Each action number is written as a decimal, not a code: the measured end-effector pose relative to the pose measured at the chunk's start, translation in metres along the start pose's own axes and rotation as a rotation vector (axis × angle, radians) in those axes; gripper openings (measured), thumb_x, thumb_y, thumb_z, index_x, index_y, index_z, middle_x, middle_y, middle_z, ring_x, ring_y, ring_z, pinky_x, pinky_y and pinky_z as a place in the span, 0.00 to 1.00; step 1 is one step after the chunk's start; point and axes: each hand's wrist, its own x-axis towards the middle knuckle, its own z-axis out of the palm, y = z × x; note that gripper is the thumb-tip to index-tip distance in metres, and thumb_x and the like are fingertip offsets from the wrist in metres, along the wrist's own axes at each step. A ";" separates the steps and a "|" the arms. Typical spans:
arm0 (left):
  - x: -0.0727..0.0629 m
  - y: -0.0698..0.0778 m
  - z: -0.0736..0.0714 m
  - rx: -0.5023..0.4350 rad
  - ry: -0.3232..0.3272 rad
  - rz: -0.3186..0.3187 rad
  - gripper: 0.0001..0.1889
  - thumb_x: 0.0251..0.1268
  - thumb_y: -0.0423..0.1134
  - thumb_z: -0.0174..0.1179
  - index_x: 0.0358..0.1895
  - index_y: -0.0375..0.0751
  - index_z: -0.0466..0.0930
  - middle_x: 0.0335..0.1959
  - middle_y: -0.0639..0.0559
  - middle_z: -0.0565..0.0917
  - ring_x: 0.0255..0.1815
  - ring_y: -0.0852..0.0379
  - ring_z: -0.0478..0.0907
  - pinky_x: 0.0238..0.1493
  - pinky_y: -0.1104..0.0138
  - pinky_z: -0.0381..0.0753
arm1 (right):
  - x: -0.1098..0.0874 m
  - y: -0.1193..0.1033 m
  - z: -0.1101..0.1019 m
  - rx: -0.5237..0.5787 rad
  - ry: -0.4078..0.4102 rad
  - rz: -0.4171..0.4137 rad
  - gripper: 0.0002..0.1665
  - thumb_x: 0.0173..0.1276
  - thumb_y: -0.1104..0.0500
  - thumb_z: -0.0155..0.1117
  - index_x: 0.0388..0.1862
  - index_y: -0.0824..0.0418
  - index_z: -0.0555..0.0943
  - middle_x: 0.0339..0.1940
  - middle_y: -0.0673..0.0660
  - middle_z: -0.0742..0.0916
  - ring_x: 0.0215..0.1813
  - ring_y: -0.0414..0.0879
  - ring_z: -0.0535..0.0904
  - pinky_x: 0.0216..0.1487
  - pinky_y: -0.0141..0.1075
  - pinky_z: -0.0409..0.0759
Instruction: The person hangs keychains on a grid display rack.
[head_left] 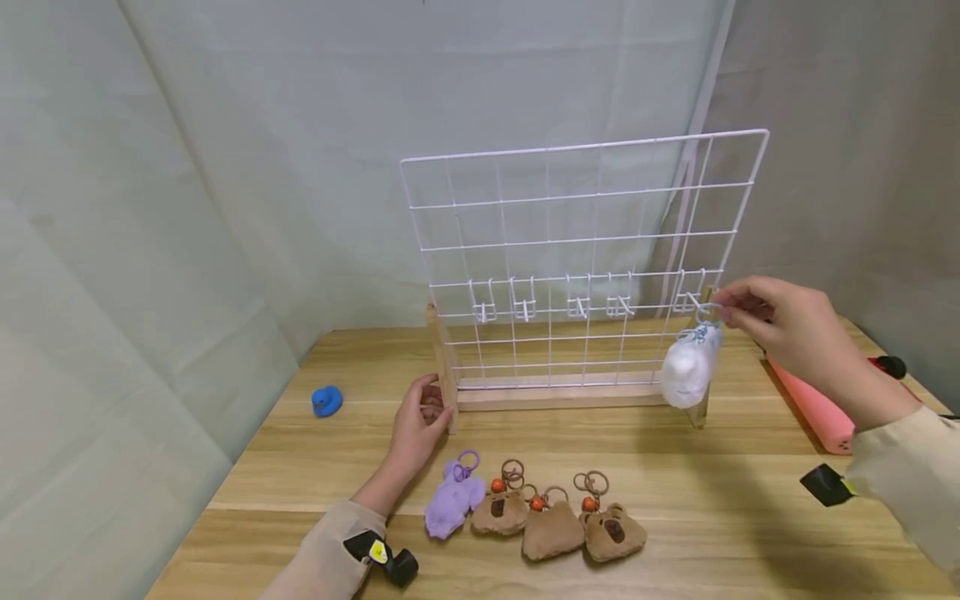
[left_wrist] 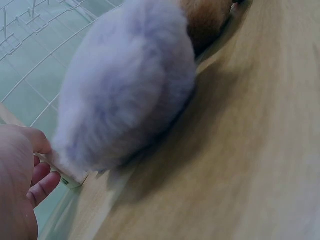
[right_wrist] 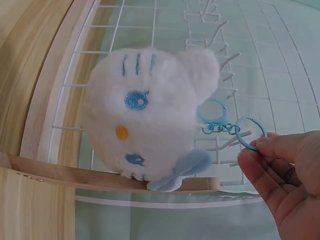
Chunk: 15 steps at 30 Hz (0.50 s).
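Observation:
My right hand [head_left: 798,325] pinches the light-blue key ring [right_wrist: 251,134] of a white plush cat keychain [head_left: 687,368] between thumb and finger. The plush has blue eyes and a pale-blue bow, and hangs in front of the rack's right upright. Its ring overlaps the tip of the rightmost white hook [head_left: 686,302] in the head view. At the other end, my left hand [head_left: 420,423] grips the left wooden upright [head_left: 444,358] of the white wire grid rack [head_left: 585,150] near its foot. A purple plush keychain [left_wrist: 125,85] lies close beside that hand.
Several brown plush bear keychains [head_left: 552,531] lie on the table [head_left: 720,517] before the rack. More white hooks [head_left: 577,307] line the grid. A blue rubber duck [head_left: 326,402] sits at left, and a pink object [head_left: 813,408] lies by the right forearm. Fabric [head_left: 285,150] hangs behind.

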 end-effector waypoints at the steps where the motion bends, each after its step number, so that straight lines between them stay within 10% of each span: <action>1: 0.000 0.000 0.000 0.003 0.001 -0.002 0.28 0.55 0.19 0.60 0.61 0.27 0.64 0.46 0.32 0.77 0.43 0.46 0.77 0.40 0.77 0.82 | 0.001 0.001 0.000 0.003 -0.006 0.003 0.11 0.57 0.72 0.68 0.40 0.66 0.83 0.36 0.63 0.88 0.31 0.15 0.69 0.29 0.10 0.69; 15: -0.001 -0.001 -0.001 -0.003 -0.002 -0.014 0.28 0.57 0.21 0.61 0.62 0.29 0.65 0.47 0.34 0.78 0.43 0.47 0.77 0.40 0.76 0.82 | 0.006 0.007 0.007 0.041 -0.091 0.079 0.08 0.62 0.70 0.64 0.41 0.67 0.81 0.36 0.65 0.87 0.28 0.20 0.72 0.27 0.17 0.74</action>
